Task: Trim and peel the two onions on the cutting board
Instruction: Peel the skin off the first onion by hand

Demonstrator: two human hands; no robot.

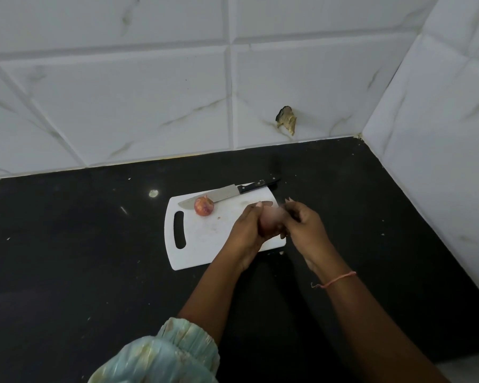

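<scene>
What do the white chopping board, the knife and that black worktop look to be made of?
Cutting board: probably plastic, smooth matt white with a moulded handle slot. Knife: shiny grey blade, likely steel; black handle with pale rivets, plastic or wood, unclear. Countertop: looks like polished black stone, since it reflects light glints.

Home kitchen, corner of a worktop. Black polished stone counter (67, 244), speckled with crumbs and scraps. White marble-look wall tiles (122, 92) on two walls meeting at the corner, one tile chipped with a ragged hole (286, 120). White plastic cutting board (205, 244) with handle slot, kitchen knife (227, 193) laid along its far edge, small red onion (204, 206) beside the blade.
</scene>
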